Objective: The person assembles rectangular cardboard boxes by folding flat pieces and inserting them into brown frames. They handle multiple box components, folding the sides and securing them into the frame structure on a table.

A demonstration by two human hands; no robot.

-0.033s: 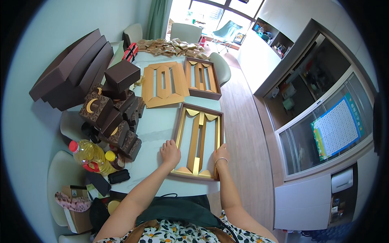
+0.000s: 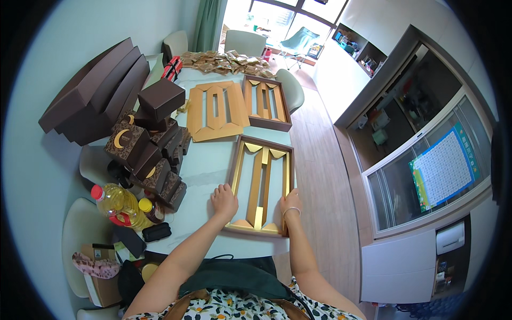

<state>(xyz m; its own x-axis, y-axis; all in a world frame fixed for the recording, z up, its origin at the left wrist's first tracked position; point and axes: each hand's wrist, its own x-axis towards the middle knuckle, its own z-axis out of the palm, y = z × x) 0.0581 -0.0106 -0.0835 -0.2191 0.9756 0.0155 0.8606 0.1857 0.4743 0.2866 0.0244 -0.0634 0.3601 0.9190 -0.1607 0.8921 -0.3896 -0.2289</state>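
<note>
A brown box frame (image 2: 231, 176) with a gold cardboard divider insert (image 2: 264, 184) lies flat on the white table in front of me. My left hand (image 2: 224, 201) is closed, its fingers curled against the near part of the frame's left wall. Opposite it, my right hand (image 2: 292, 201) grips the right wall, with a bracelet at the wrist. Beyond the frame lies a flat gold cardboard insert (image 2: 202, 120), partly folded at its edges. To its right sits a second brown box frame (image 2: 272, 125) with a similar gold insert in it.
Dark brown boxes (image 2: 161, 100) are stacked along the table's left side, with larger brown box parts (image 2: 90, 85) behind. An oil bottle (image 2: 120, 205) with a red cap stands near left. Small gold packets (image 2: 229, 63) cover the far end. Chairs (image 2: 290, 90) flank the table.
</note>
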